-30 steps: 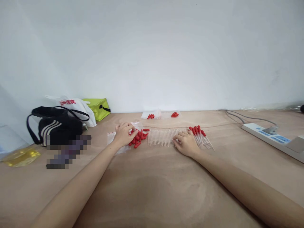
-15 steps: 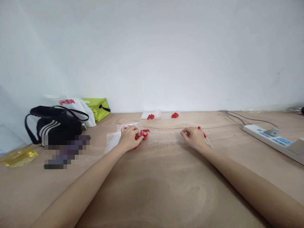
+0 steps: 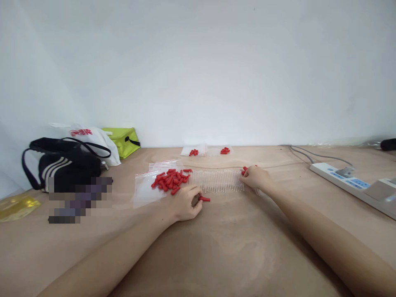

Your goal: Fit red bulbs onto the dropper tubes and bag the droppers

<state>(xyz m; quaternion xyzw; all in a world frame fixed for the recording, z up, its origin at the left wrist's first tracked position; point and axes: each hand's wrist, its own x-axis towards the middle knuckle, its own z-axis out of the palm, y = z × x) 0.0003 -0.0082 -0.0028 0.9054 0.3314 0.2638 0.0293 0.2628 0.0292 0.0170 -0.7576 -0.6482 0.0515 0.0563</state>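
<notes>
My left hand (image 3: 188, 203) pinches a small red rubber bulb (image 3: 204, 199) between thumb and fingertips, just above the wood. Behind it lies a loose pile of red rubber bulbs (image 3: 168, 180), partly on clear zip bags (image 3: 144, 192). A row of thin clear tubes (image 3: 216, 180), which look like glass droppers, lies side by side in the middle. At the right end of this row my right hand (image 3: 256, 178) has its fingers closed; what is between them is hidden. A few red bulbs (image 3: 245, 169) show just behind those fingers, and tube ends peek out beneath the hand.
Against the wall lie two flat bags (image 3: 185, 149) with small heaps of red bulbs. On the left are a black bag (image 3: 68, 165), a white plastic bag (image 3: 99, 142), a green box bag (image 3: 120, 140) and a yellow pouch (image 3: 18, 207). A power strip (image 3: 328, 170) with cables sits right.
My left hand has come off the pile toward me and to the right, with one red bulb in its fingers. My right hand stays near the row's right end.
</notes>
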